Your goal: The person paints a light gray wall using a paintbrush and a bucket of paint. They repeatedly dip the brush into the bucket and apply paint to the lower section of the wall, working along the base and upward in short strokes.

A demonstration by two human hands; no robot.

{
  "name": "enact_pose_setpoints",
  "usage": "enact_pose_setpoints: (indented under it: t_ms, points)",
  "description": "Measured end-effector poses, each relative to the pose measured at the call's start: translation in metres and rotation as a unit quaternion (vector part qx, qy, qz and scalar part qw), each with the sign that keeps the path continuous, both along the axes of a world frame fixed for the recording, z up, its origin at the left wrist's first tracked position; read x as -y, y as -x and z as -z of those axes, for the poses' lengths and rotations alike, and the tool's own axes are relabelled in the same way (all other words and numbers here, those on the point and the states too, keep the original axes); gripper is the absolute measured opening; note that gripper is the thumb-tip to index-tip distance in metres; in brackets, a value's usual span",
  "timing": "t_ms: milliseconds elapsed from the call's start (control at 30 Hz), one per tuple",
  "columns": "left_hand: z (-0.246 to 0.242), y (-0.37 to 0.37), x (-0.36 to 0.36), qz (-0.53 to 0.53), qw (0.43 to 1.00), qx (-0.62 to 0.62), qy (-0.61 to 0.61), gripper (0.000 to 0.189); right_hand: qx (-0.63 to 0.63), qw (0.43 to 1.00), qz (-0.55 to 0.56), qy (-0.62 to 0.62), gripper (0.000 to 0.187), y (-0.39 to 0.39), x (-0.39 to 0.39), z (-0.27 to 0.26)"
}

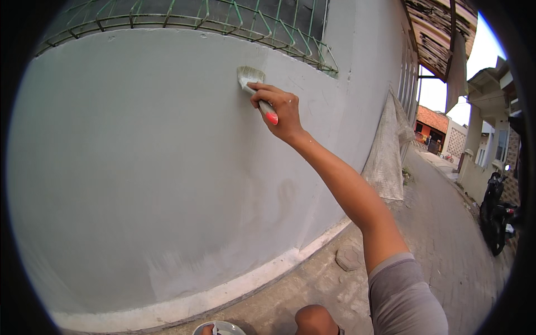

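My right hand (pixel 278 104) grips the handle of a flat paintbrush (pixel 250 77) with a red handle end. Its bristles rest against the grey-painted wall (pixel 146 146), a little below the window grille. At the bottom edge, part of my left hand (pixel 207 330) shows at the rim of a round pale container (pixel 232 328), its fingers holding it; most of that hand and the container's lower part are cut off by the frame. Darker grey paint covers the wall on the left, while lighter patches show low down and to the right.
A green metal window grille (pixel 251 25) juts out above. Along the wall's foot runs a pale ledge (pixel 201 302). A grey sheet (pixel 387 159) leans on the wall at right, near a loose paving block (pixel 348 257). A motorcycle (pixel 496 213) stands across the lane (pixel 439 234).
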State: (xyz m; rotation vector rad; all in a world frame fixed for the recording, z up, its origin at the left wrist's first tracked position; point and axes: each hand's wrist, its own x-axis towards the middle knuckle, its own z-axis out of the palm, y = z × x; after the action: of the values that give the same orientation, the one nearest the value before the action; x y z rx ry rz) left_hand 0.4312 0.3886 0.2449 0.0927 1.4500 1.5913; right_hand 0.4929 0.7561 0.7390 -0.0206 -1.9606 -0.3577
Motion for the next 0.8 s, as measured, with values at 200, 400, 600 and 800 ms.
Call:
enact_pose_setpoints:
  t_ms: [200, 400, 600, 800]
  points:
    - [0.01, 0.011, -0.003, 0.009, 0.999, 0.03, -0.012, 0.047, 0.012, 0.994, -0.078, -0.069, 0.017, -0.042, -0.013, -0.007]
    - [-0.016, 0.012, -0.011, 0.051, 0.997, 0.048, 0.02, 0.045, -0.167, 0.977, -0.089, -0.1, 0.013, 0.012, -0.07, -0.018]
    - [-0.051, 0.001, -0.01, 0.069, 0.997, -0.016, -0.007, 0.049, 0.271, 0.953, -0.04, 0.131, 0.007, -0.045, -0.02, 0.403]
    - [-0.06, -0.006, -0.018, 0.033, 0.999, 0.017, 0.008, 0.05, 0.531, 0.784, -0.073, 0.314, 0.003, -0.05, 0.018, 0.44]
